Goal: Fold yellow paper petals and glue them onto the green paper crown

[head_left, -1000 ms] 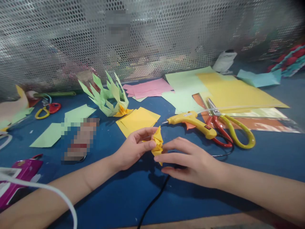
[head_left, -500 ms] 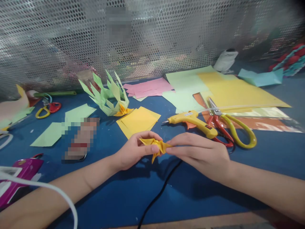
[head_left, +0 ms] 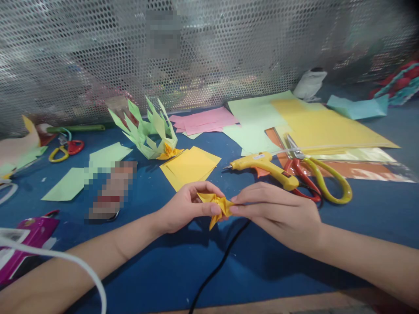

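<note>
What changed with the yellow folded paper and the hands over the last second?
The folded paper turned from upright to lying flat between both hands. The right hand shifted from open fingers beside it to pinching its right end. The left hand kept its grip. Glue gun and scissors stayed put.

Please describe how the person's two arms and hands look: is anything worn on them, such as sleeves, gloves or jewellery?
Both forearms are bare up to the picture's edge; no sleeve shows. The left hand and the right hand wear no gloves, and no ring, watch or bracelet is visible. The fingernails are short and look unpainted. No markings show on either arm.
</note>
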`<state>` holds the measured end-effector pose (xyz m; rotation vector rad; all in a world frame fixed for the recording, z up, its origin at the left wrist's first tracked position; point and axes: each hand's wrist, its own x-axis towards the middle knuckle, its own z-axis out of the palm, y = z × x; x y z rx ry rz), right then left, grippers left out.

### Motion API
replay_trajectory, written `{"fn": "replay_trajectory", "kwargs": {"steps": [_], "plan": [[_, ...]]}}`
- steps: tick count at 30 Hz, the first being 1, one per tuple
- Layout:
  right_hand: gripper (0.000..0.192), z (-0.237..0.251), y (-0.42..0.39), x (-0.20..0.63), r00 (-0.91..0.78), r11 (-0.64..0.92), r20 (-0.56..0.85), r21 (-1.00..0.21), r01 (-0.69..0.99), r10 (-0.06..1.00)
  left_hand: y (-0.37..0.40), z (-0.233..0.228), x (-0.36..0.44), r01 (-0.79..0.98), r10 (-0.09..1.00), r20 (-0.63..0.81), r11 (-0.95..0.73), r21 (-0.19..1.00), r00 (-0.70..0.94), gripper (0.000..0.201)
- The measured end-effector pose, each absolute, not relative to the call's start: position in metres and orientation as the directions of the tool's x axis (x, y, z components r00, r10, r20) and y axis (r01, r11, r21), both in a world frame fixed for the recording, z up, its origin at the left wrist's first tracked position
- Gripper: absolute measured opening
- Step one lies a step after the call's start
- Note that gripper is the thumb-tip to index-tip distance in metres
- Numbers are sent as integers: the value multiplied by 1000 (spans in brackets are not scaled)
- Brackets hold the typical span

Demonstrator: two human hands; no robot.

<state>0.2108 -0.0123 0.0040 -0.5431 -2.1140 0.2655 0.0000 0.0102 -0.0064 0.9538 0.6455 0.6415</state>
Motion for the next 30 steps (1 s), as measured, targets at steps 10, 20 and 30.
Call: {"fn": "replay_trajectory", "kwargs": {"steps": [10, 20, 30], "plan": [[19, 3, -11, 210, -443, 841, 715, -483, 244, 540, 12, -5, 0, -149, 756, -231, 398, 905, 612, 33], [21, -1, -10, 210, -410, 798, 687, -550, 245, 600, 12, -7, -1, -89, 774, -247, 363, 928, 583, 36], [27, 1, -10, 207, -351, 819, 744, -474, 323, 568, 11, -7, -1, -107, 743, -250, 397, 912, 621, 43]]}}
